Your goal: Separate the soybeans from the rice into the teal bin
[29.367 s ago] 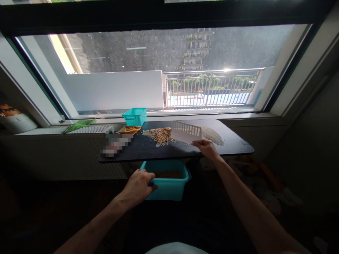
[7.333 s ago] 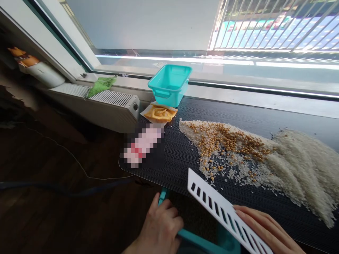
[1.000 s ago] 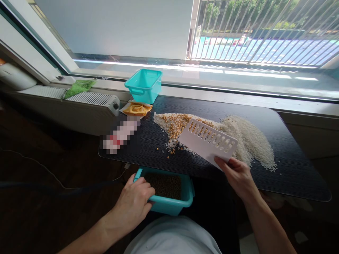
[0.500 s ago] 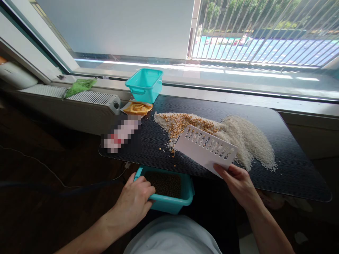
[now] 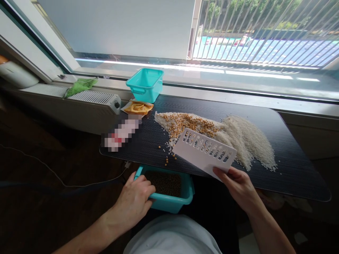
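Slotted white board and turquoise tubs at a dark table (image 5: pixel 286 158). The slotted board (image 5: pixel 196 155) is tilted over the table's front half, its slots toward the far edge; whether its lower edge touches the surface cannot be told. The right hand (image 5: pixel 237 181), at the table's front edge, pinches the board's near right corner, thumb on the visible face and the other fingers largely hidden behind. The board appears light, thin and fairly stiff, probably smooth plastic; the plain corner away from the slots seems the sound place to grip.

The lower tub (image 5: pixel 169 205) sits just below the table's front edge. The left hand (image 5: pixel 139 194) hooks over its left rim, the fingers close together and curled. Its walls look firm, though the load probably gives it some weight; the rim is the natural hold. Inside lie dark grains (image 5: pixel 166 183), too shaded to identify.

The upper tub (image 5: pixel 152 92) stands at the table's back left corner, its floor only partly visible. Across the table's middle, yellow beans (image 5: pixel 194 123) lie mixed with rice (image 5: pixel 251 141), which forms a plain heap toward the table's right; both should roll or slide loosely. A few beans lie near the front edge.
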The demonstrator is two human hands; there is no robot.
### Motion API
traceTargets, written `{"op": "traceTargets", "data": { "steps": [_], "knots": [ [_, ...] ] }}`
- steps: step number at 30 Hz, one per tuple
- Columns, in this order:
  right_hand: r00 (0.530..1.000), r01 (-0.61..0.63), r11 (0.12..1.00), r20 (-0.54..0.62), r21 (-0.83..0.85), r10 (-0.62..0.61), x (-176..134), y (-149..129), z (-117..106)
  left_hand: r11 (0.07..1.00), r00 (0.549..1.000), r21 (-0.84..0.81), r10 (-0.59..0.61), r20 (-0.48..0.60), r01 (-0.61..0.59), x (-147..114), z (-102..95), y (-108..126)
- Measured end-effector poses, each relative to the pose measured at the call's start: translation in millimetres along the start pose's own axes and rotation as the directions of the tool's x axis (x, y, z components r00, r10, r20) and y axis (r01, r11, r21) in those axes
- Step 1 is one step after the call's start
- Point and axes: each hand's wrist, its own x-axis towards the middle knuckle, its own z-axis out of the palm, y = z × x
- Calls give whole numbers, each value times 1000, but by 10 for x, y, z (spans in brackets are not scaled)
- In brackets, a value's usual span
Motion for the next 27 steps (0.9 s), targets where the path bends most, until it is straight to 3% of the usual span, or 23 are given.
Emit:
{"op": "traceTargets", "data": {
  "steps": [7, 18, 22, 27],
  "knots": [
    [995, 2, 999, 103, -35, 1, -48, 30, -5, 1000, 1000, -15, -3, -4, 3, -28, 15, -5],
    [999, 18, 999, 42, -49, -16, -103, 70, -43, 1000, 1000, -14, -13, -1, 13, -27, 14, -33],
    [998, 39, 997, -41, -67, -42, -106, 83, -71, 1000, 1000, -9, 1, -4, -1, -24, 22, -42],
    [996, 76, 993, 46, -90, -72, -114, 93, -16, 1000, 1000, -19, -6, 2, 6, -27, 26, -53]
  ]
}}
